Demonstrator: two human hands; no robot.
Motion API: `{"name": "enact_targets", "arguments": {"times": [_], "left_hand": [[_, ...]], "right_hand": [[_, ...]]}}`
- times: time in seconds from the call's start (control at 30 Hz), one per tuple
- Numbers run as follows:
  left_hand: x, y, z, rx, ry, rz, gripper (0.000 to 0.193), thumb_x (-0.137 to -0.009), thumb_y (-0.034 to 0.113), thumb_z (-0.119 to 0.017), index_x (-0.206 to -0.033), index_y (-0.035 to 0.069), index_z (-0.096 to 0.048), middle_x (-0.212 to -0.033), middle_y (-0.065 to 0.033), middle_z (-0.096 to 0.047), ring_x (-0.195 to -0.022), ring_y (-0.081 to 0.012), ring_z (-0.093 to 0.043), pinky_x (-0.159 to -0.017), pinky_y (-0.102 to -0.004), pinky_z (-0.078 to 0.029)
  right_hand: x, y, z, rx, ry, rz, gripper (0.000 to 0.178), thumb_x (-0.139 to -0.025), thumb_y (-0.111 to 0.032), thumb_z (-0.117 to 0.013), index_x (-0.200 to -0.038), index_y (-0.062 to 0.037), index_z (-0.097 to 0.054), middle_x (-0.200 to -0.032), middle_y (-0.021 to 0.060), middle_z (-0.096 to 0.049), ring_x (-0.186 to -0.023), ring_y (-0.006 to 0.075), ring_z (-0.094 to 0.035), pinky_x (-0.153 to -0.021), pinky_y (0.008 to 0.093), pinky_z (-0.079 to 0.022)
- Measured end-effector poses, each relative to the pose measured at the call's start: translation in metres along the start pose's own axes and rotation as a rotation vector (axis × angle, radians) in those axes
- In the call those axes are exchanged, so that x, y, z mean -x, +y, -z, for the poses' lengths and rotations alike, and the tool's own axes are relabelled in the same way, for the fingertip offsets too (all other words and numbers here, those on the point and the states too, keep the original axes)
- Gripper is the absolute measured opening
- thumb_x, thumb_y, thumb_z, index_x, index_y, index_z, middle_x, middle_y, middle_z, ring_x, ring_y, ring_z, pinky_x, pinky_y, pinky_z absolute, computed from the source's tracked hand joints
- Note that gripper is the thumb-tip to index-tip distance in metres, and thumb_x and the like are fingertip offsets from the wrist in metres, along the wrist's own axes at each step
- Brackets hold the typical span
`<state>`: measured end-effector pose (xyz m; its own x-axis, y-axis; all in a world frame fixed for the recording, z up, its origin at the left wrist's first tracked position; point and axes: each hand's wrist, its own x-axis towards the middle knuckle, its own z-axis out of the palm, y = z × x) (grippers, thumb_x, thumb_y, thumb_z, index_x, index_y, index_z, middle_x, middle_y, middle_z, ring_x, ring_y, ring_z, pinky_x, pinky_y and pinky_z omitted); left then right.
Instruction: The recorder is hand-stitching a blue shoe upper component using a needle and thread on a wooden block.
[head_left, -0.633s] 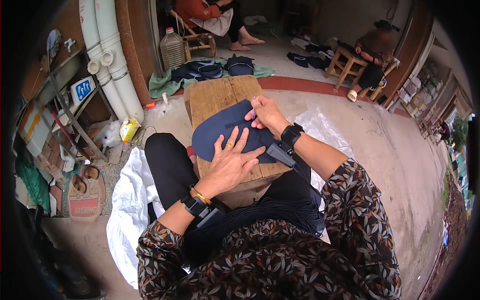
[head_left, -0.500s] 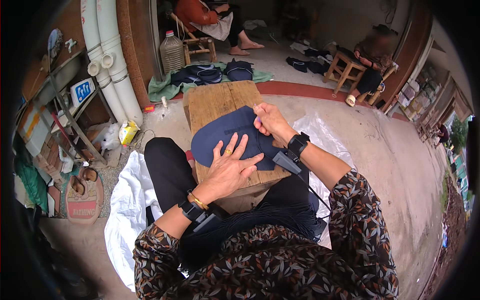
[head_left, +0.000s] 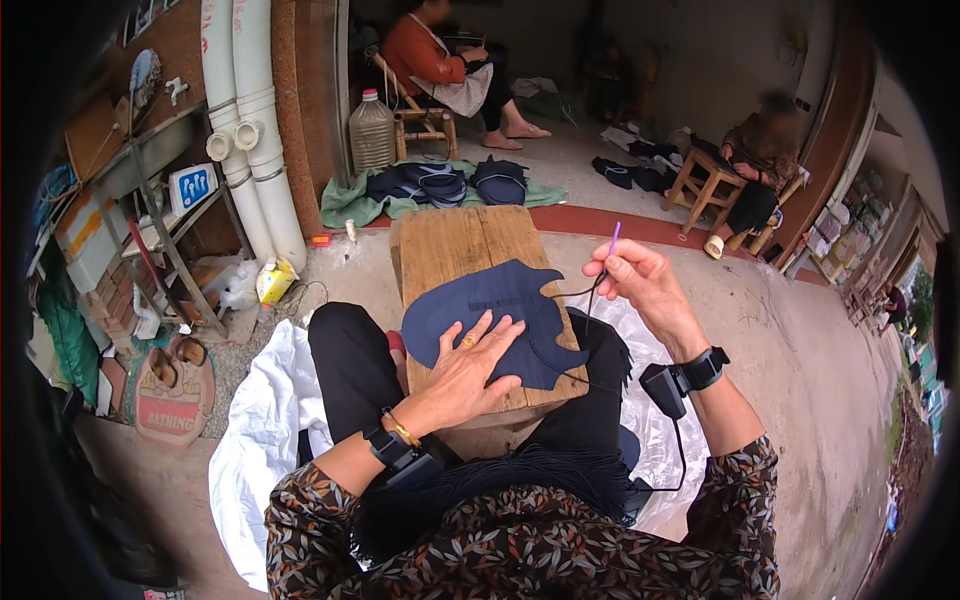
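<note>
One camera, up on the person's head

It looks down and forward, close over the wooden bench (head_left: pixel 470 250) and lap, with the yard and doorway far ahead.

White sheet (head_left: pixel 262 440) spread on floor at left. Two white pipes (head_left: pixel 250 130) run up wall. Plastic jug (head_left: pixel 371 133) beside wooden chair (head_left: pixel 420 120). Green cloth (head_left: pixel 350 203) under dark pieces (head_left: pixel 425 183). Yellow carton (head_left: pixel 274 282) near metal rack (head_left: pixel 160 230). Small wooden stool (head_left: pixel 712 182) at right.
</note>
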<state>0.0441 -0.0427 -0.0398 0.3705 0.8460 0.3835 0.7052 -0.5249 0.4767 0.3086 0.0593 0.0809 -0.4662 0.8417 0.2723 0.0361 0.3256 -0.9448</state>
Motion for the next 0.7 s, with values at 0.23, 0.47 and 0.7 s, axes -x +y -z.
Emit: {"name": "enact_targets", "arguments": {"times": [0.23, 0.47, 0.7], "left_hand": [[-0.012, 0.017, 0.006, -0.034, -0.11, 0.115, 0.075, -0.09, 0.027, -0.066, -0.158, 0.031, -0.035, -0.164, -0.0252, -0.024, -0.153, -0.0416, -0.02, -0.117, -0.0648, -0.012], [-0.01, 0.023, -0.006, -0.228, -0.194, 0.13, 0.06, -0.097, 0.034, -0.051, -0.156, 0.033, -0.041, -0.168, -0.024, -0.013, -0.155, -0.043, -0.011, -0.112, -0.0742, -0.007], [-0.009, 0.018, -0.01, -0.261, -0.206, 0.085, 0.058, -0.101, 0.035, -0.045, -0.158, 0.033, -0.036, -0.167, -0.0267, -0.008, -0.155, -0.044, -0.004, -0.109, -0.078, -0.005]], "right_hand": [[0.077, -0.028, -0.036, 0.05, -0.294, 0.141, 0.021, -0.103, -0.016, -0.061, -0.112, -0.0004, -0.072, -0.088, 0.0076, -0.072, -0.082, 0.0145, -0.07, -0.079, 0.0295, -0.057], [0.019, 0.037, -0.046, 0.055, -0.054, -0.236, 0.02, -0.101, -0.019, -0.064, -0.096, -0.0007, -0.072, -0.08, 0.0057, -0.073, -0.068, 0.0075, -0.064, -0.058, 0.0214, -0.046], [-0.017, 0.076, -0.048, 0.271, -0.135, -0.505, 0.027, -0.087, -0.021, -0.077, -0.07, -0.0016, -0.071, -0.062, 0.0056, -0.067, -0.047, 0.0089, -0.059, -0.042, 0.0214, -0.043]]}}
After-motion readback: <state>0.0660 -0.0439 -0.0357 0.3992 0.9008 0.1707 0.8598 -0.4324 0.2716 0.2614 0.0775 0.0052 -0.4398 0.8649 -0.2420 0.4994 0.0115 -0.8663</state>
